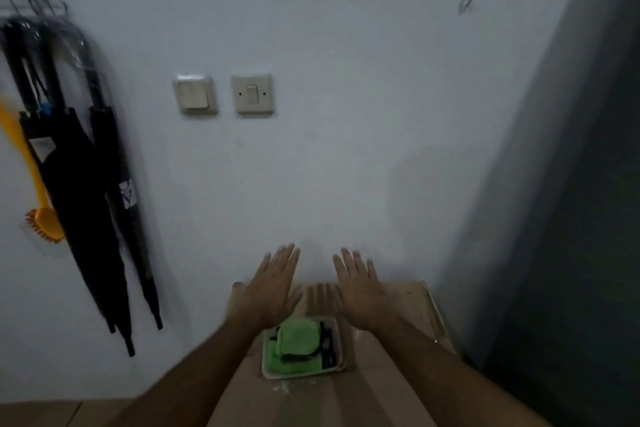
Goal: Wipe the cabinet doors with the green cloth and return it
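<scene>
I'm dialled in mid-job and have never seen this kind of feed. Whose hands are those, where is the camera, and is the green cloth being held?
There is no machine here. A person wears one wide-angle camera on the head, looking forward and down, so the two bare arms reaching in from the bottom are their own.

The left hand and the right hand are both spread flat with straight fingers, and neither holds anything.

Below them, the folded green cloth lies in a shallow white tray, with something dark beside it that is too blurred to name. The tray sits on a brown cardboard-coloured surface against the pale wall.

On the wall are two light switches. At the left hang black folded umbrellas and a yellow brush. A dark grey cabinet stands at the right.
</scene>
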A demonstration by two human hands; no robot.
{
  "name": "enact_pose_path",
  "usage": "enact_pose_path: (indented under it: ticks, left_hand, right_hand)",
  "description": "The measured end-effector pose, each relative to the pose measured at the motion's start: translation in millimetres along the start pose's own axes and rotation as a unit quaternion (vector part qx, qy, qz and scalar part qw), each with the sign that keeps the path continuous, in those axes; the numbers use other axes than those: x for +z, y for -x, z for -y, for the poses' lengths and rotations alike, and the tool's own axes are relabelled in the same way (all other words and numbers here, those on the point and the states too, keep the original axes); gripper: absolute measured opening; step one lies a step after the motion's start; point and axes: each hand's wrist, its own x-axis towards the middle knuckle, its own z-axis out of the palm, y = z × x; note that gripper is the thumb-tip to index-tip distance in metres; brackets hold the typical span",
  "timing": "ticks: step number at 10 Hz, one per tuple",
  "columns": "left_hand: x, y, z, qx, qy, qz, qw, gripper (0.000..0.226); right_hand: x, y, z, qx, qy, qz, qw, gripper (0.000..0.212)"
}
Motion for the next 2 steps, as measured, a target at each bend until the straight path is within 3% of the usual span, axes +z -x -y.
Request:
enact_pose_path:
  ticks: [2]
  left_hand:
    - [-128.5,-60.5,4.6,0.046,0.012,-0.104,0.993,0.07]
  right_hand:
    - [-137.5,-39.6,-15.7,-0.001,0.007,-0.136,0.991,0.063]
